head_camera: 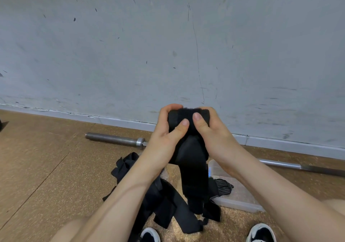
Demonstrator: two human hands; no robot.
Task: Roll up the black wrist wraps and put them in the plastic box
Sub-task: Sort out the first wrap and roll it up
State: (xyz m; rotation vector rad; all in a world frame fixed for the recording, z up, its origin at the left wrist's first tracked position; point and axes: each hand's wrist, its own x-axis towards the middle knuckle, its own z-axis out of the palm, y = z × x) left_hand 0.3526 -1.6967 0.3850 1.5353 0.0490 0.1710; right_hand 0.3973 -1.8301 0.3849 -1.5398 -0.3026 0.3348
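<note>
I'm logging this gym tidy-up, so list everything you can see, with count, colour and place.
held wrist wrap: one, black, partly rolled, raised in front of the wall, tail hanging down
loose wrist wraps: tangled pile, count unclear, black, on the floor under the hands
plastic box: one, clear, on the floor right of the pile
striped fabric item: one, black and white, apparently inside the box
barbell: one, grey steel, on the floor along the wall
wall: grey, scuffed
floor: brown, speckled
shoes: two, black and white, bottom edge
left hand: grips the roll's left side
right hand: grips its right side
</note>
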